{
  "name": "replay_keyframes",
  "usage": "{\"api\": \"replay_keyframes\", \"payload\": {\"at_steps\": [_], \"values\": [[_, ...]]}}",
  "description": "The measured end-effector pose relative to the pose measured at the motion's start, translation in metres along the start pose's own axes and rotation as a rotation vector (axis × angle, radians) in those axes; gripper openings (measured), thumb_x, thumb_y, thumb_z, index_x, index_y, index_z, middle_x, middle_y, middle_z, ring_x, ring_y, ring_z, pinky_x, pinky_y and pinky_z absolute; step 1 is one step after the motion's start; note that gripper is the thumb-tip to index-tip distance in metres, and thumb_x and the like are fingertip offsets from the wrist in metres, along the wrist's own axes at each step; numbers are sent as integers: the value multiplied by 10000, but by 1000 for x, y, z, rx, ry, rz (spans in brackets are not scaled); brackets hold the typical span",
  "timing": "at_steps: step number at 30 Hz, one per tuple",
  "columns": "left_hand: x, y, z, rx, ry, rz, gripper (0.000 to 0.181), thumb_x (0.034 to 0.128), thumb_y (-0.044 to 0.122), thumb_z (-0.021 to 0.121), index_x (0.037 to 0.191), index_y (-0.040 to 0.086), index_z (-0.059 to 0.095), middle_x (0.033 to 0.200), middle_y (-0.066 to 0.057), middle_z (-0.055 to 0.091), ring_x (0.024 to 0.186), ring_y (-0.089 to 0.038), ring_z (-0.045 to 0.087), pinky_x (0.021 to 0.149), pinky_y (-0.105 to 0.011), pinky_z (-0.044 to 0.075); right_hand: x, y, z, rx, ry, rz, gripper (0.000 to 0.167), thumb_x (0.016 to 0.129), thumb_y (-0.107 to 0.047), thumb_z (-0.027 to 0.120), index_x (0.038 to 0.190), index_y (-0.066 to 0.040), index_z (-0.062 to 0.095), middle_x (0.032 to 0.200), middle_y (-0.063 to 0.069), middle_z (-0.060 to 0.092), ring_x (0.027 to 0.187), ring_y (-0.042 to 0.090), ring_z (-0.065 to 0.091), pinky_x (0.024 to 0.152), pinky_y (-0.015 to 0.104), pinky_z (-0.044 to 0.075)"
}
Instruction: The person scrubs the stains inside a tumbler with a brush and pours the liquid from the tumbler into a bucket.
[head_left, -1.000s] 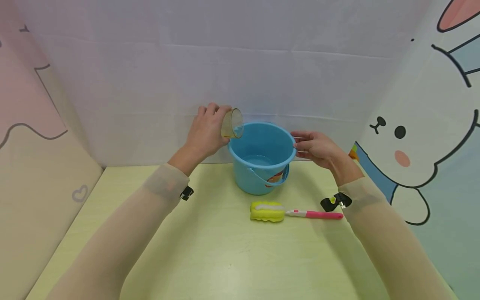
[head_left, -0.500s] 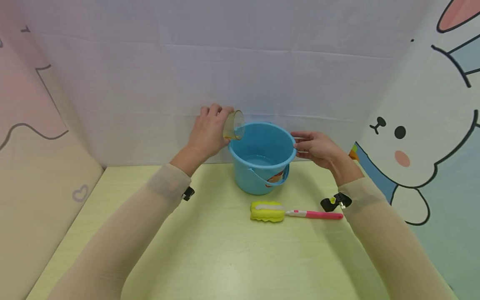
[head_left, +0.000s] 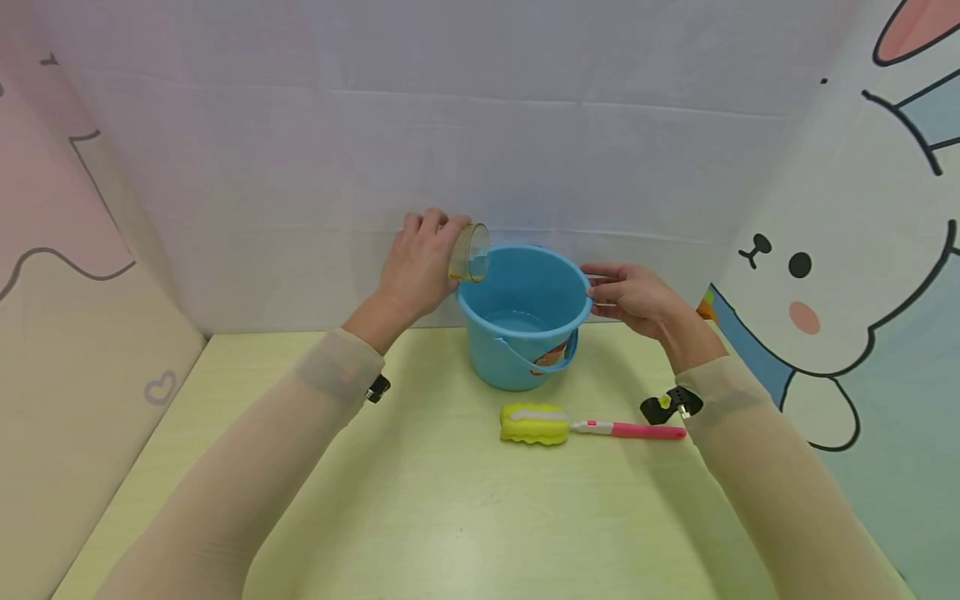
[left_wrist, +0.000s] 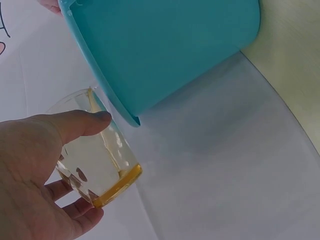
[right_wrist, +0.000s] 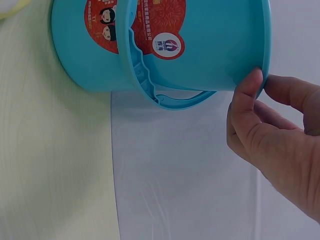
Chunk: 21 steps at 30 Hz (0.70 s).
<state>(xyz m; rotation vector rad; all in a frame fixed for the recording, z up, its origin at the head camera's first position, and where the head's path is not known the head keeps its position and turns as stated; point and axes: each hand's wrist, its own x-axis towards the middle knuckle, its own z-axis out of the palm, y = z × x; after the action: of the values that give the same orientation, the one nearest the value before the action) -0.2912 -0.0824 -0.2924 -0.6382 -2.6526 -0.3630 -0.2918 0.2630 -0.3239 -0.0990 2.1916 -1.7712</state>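
Observation:
A clear amber-tinted glass cup (head_left: pixel 470 252) lies tipped in my left hand (head_left: pixel 422 265), its mouth turned toward the bucket's left rim. In the left wrist view, thumb and fingers grip the cup (left_wrist: pixel 100 155) around its side, and its thick amber base shows. The light-blue bucket (head_left: pixel 502 358) stands upright on the table with a shallow layer of liquid at its bottom. At the bucket's right rim, my right hand (head_left: pixel 633 298) pinches the edge. The right wrist view has the right hand's thumb and finger on either side of that rim, near the red label (right_wrist: pixel 160 25).
In front of the bucket, a bottle brush (head_left: pixel 536 423) with a yellow sponge head and pink handle lies on the pale wooden table (head_left: pixel 420 517). A white sheet wall (head_left: pixel 337 167) rises close behind the bucket, and printed panels flank both sides.
My left hand has shifted slightly right and down with the tilted cup. The right hand, the bucket and the brush have stayed in place.

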Motion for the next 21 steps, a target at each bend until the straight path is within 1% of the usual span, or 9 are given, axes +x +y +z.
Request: {"api": "replay_keyframes", "payload": {"at_steps": [7,12,18,21], "values": [[0,0,1,9,11,10,857,839,147,928,1570,153,481,1386,-154,514,1269,-400,440,1027,-531,469,0,0,0,1,-3,-3,590,1111,-41,523,1657,-14,301,1624,203,421,1223,294,624,1058,387,531],[1,1,0,11,15,20,864,831,128,930,1570,144,483,1379,-160,523,1261,-405,446,1017,-530,473,0,0,0,2,-2,-3,595,1110,-47,530,1658,-18,301,1625,201,418,1221,288,625,1064,391,527],[1,1,1,17,16,22,858,835,106,919,1571,152,480,1389,-155,520,1278,-404,440,1030,-532,470,-1,1,0,2,-3,-7,585,1110,-43,529,1653,-16,314,1615,207,430,1208,286,630,979,319,562],[1,2,1,21,19,24,856,830,90,918,1567,154,486,1393,-156,522,1284,-407,442,1035,-535,472,-1,0,0,3,-4,-7,585,1110,-44,530,1653,-17,314,1621,203,427,1222,297,625,967,311,566]]}}
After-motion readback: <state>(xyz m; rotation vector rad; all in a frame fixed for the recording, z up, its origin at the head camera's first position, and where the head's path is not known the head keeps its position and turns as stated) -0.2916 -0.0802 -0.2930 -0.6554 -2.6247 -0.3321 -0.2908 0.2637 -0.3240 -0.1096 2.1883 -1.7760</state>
